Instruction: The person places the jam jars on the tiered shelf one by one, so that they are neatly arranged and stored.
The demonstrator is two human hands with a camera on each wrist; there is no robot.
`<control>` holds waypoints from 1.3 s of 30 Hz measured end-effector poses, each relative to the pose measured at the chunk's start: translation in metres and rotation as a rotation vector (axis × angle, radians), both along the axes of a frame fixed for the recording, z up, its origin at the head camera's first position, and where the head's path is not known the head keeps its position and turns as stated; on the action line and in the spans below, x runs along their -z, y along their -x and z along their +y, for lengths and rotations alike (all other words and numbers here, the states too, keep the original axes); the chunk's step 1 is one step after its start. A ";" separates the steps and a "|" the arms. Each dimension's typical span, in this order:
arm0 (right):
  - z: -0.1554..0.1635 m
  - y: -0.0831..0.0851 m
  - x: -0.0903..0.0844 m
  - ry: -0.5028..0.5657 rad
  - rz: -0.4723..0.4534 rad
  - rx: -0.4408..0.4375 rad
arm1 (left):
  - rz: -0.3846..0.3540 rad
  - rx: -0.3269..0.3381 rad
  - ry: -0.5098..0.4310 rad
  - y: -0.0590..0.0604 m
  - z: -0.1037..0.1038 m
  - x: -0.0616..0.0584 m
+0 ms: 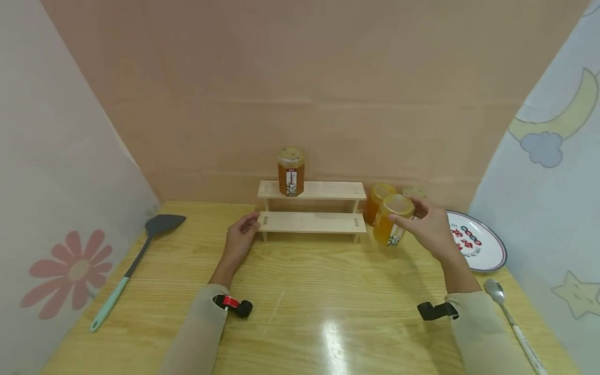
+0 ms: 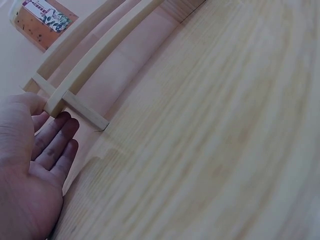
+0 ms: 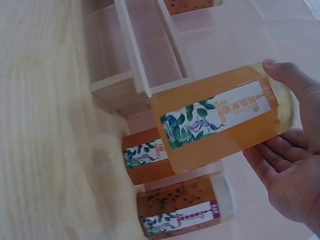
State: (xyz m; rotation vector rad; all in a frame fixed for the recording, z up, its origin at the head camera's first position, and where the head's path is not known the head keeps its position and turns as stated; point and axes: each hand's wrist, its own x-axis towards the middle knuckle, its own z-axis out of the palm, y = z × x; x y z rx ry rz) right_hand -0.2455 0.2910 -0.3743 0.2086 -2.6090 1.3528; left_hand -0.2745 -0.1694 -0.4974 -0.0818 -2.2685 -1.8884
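Note:
My right hand (image 1: 413,220) grips a yellow honey jar (image 1: 391,223) and holds it tilted just off the table, right of a two-tier wooden shelf (image 1: 309,222). In the right wrist view my fingers (image 3: 280,160) and thumb wrap the jar (image 3: 225,120) near its lid end. A dark amber jar (image 1: 291,172) stands on the shelf's upper tier. My left hand (image 1: 247,226) rests at the left end of the lower tier, fingers (image 2: 57,140) straight, thumb against the board (image 2: 90,65).
An orange jar (image 1: 376,200) and a seeded jar (image 1: 414,192) stand behind the held one, by the shelf's right end. A patterned plate (image 1: 483,245) and a spoon (image 1: 512,324) lie at the right. A dark spatula (image 1: 136,259) lies at the left.

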 end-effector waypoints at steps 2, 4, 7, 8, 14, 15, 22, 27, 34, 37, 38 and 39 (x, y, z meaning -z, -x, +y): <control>0.000 0.001 -0.006 0.044 -0.008 -0.017 | -0.002 0.001 0.001 0.000 0.000 0.001; -0.001 0.002 -0.013 0.082 -0.014 -0.026 | -0.006 -0.003 0.004 0.000 -0.001 0.002; -0.003 0.004 -0.023 0.084 -0.009 -0.013 | -0.011 0.001 -0.002 0.001 -0.001 0.003; -0.004 0.004 -0.027 0.066 -0.008 0.001 | -0.012 0.006 -0.003 0.001 -0.001 0.003; -0.014 0.011 -0.039 0.035 -0.041 0.062 | -0.023 0.024 -0.027 -0.002 0.002 -0.001; -0.017 0.013 -0.041 0.040 -0.040 0.066 | -0.028 0.025 -0.032 -0.002 0.002 -0.002; -0.039 0.027 -0.047 0.096 -0.037 0.056 | -0.071 0.020 -0.043 0.004 0.001 -0.001; -0.052 0.039 -0.050 0.067 0.002 0.035 | -0.064 0.011 -0.055 0.004 0.002 -0.001; -0.066 0.050 -0.054 0.111 0.009 -0.001 | -0.030 -0.008 -0.051 0.000 0.007 0.001; -0.072 0.055 -0.055 0.122 0.014 -0.005 | -0.029 -0.004 -0.056 0.000 0.009 0.001; -0.074 0.057 -0.056 0.122 0.015 -0.006 | -0.030 -0.004 -0.060 0.000 0.009 0.001; -0.076 0.058 -0.056 0.126 0.014 -0.010 | -0.032 -0.001 -0.066 0.000 0.010 0.001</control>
